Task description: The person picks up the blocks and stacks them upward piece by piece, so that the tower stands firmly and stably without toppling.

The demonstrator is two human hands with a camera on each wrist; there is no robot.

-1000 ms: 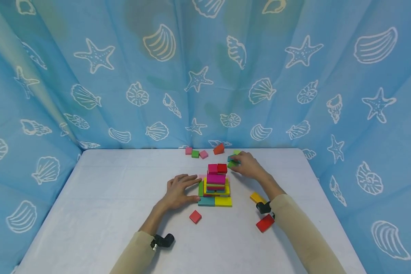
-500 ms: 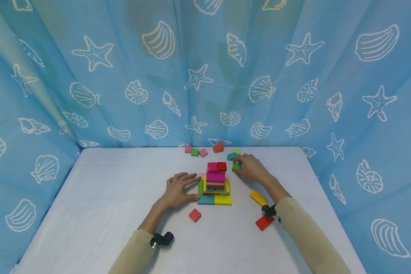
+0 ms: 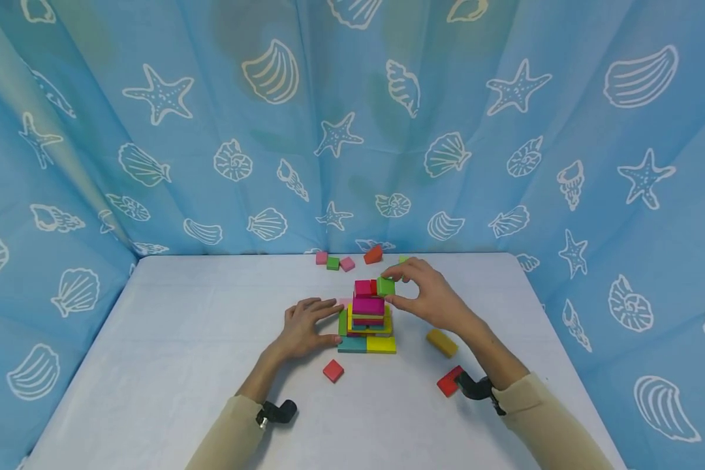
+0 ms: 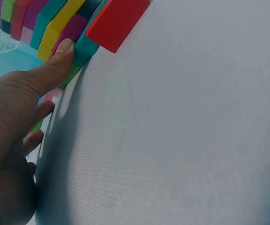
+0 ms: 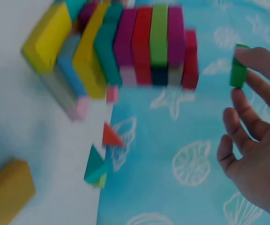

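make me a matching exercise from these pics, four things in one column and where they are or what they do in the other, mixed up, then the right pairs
Column one
1. right hand
2. left hand
3. orange-red wedge
4. mustard block

Column two
A. lies near the far edge of the table, behind the block tower
B. is at the tower's left side, fingers spread
C. lies to the tower's right, nearer the person than the far edge
D. pinches a green block near the tower's top

Pairs: 1-D, 2-B, 3-A, 4-C
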